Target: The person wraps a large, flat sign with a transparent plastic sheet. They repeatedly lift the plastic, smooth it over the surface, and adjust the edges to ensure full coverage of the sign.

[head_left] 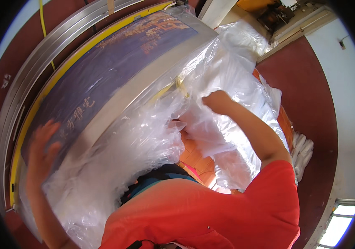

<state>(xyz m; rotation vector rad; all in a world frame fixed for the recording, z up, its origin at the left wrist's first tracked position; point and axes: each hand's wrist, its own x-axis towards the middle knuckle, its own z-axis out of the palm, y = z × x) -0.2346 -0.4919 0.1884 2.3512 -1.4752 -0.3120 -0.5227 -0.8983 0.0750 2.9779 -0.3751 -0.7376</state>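
Note:
A long panel [115, 68], dark blue with gold pattern and grey borders, lies on my left under clear plastic film. Over its near left part my left hand [44, 143] is raised, fingers spread, a little blurred by motion. It holds nothing I can see. My right hand [219, 102] is closed in a fist above the bunched clear plastic film [235, 74] at the panel's right. Whatever is inside the fist, if anything, is hidden. More crumpled film [119, 153] hangs along the panel's near edge and around my body.
A yellow edge strip [63, 68] and long silvery metal profiles [46, 56] run along the panel's far side. Orange floor tiles [196, 155] show between heaps of film. White bundles [302, 151] sit by the red-and-white wall [306, 91]. Dark machinery [275, 16] stands at the far right.

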